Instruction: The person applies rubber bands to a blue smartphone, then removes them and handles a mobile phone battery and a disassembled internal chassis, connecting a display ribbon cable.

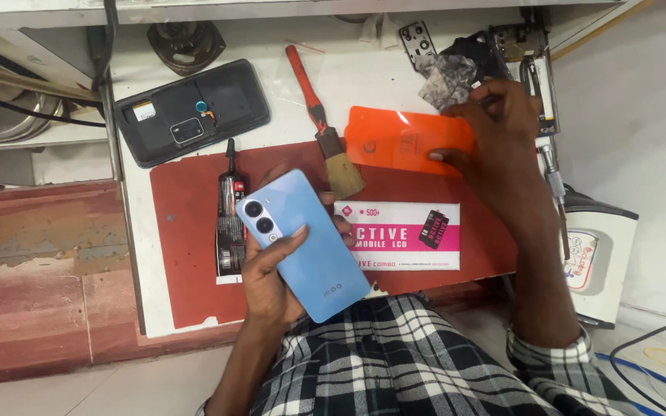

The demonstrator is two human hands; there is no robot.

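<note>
Hands hold blue phone [306,246] and touch orange sheet [402,139].

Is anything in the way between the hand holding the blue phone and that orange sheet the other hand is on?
Yes. The left hand holds the blue phone near the table's front edge; the right hand rests on the orange sheet further back. Between them a paintbrush lies on the red mat, bristles touching the sheet's left edge.
</note>
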